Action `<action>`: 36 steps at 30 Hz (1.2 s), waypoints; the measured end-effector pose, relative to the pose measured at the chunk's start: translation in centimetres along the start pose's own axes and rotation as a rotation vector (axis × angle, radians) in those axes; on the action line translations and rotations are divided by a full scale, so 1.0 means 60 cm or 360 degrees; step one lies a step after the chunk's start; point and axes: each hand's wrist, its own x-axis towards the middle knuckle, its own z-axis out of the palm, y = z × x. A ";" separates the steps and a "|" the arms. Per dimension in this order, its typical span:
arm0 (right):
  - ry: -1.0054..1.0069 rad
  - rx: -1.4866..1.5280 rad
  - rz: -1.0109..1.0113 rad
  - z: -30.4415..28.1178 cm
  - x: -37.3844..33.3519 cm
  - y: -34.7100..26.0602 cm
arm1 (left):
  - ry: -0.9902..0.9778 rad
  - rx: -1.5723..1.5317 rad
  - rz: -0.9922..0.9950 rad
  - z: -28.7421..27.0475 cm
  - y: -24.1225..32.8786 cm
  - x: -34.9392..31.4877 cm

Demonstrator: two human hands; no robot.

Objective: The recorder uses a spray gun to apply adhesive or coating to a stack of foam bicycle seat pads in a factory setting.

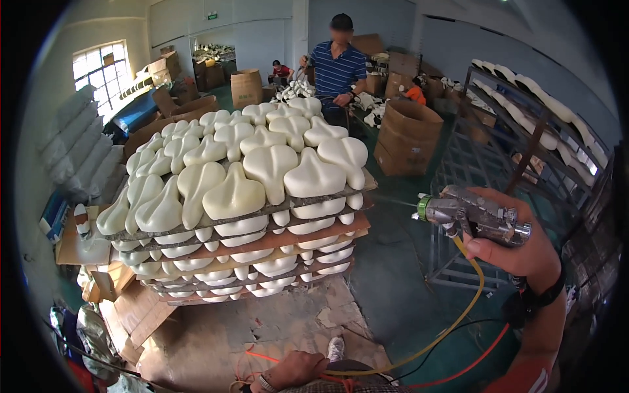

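A metal spray gun (468,213) with a green ring at its nozzle is in my right hand (517,242), fingers wrapped round its body. It points left toward a stack of cream-white foam bicycle saddles (236,191), a short way off. A faint streak shows in front of the nozzle. From the gun a yellow hose (481,288) curves down to my left hand (295,370). Low in front of my body, that hand is closed at the hose, its fingertips partly hidden. The saddles lie in several layers, with thin boards (308,237) between them.
Beyond the stack stands a person (337,69) in a striped shirt. A tall cardboard box (407,137) stands behind right, beside a metal rack (524,141) bearing long white pieces. Orange-red hose (481,357) and cardboard sheets (216,334) lie low. Wrapped rolls (78,154) pile at left.
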 end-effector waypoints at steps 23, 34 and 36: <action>0.0280 -0.0061 -0.0105 -0.085 0.061 0.080 | 0.0060 0.0050 0.0022 0.014 0.021 0.063; 0.0242 0.0036 -0.0157 -0.107 0.061 0.103 | -0.0028 0.0194 0.0032 0.001 0.038 0.123; 0.0290 0.0090 -0.0122 -0.111 0.067 0.099 | -0.0008 0.0149 0.0116 -0.004 0.043 0.138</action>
